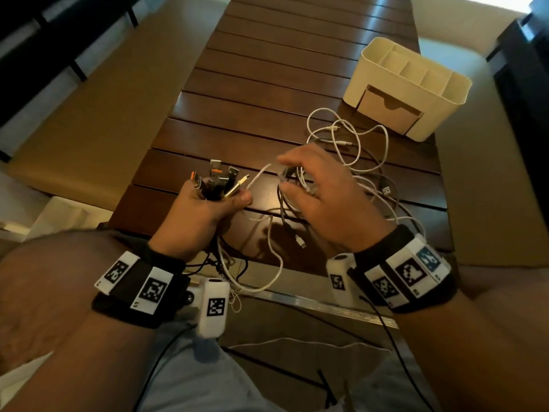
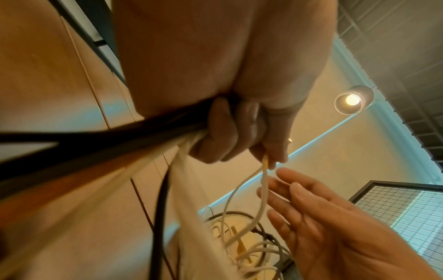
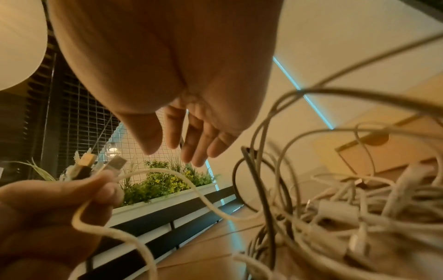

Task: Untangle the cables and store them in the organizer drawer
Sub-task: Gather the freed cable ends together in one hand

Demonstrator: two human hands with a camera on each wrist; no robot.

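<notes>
White and dark cables point(image 1: 350, 162) are seen heaped in a tangle on the slatted worktop point(image 1: 267, 84), just before the cream organizer point(image 1: 416, 84) (drawer slightly out). A bundle of plug ends point(image 1: 218, 181) is gripped in the left hand point(image 1: 205, 209); the right hand point(image 1: 320, 197) is spread above the tangle, its grip loose, nothing clearly held.

Both bare forearms wear black fabric wrist straps point(image 1: 139, 292) carrying white tiles with black square fiducial codes point(image 1: 154, 291); right strap adds one blue code tile point(image 1: 427, 258). White wrist camera pods point(image 1: 212, 307) beside straps, thin black leads point(image 1: 386, 325) trailing. Light grey trousers point(image 1: 190, 379).
</notes>
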